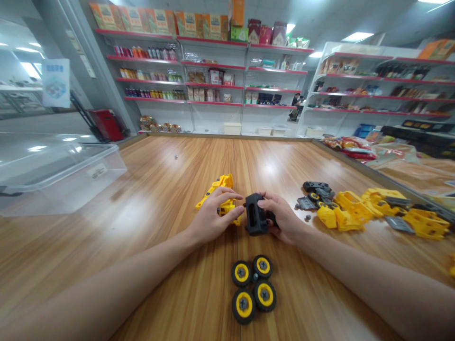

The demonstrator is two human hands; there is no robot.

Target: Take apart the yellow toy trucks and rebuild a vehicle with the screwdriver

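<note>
Black frame (262,222), one: in the right hand (286,215), midway between the left and right edges of the table (156,203). Thumb on its face, fingers closed behind; gripped from one side, seemingly so that its slot faces outward.

Yellow body (226,180), one: on the table, just left of the frame, partly hidden by the left hand (211,213). Thumb and fingers parted over it, probably to steady it; cannot tell whether they grip.

Wheels (244,305), four: two by two, hubs up, between the frame and the near edge; apparently grouped for easy reach and against rolling. Grey piece (255,276) among them.

Yellow parts (350,210) and black parts (315,186), several: along the right edge, presumably set aside from the arms.

Clear bin (80,187), one: at the left edge.
</note>
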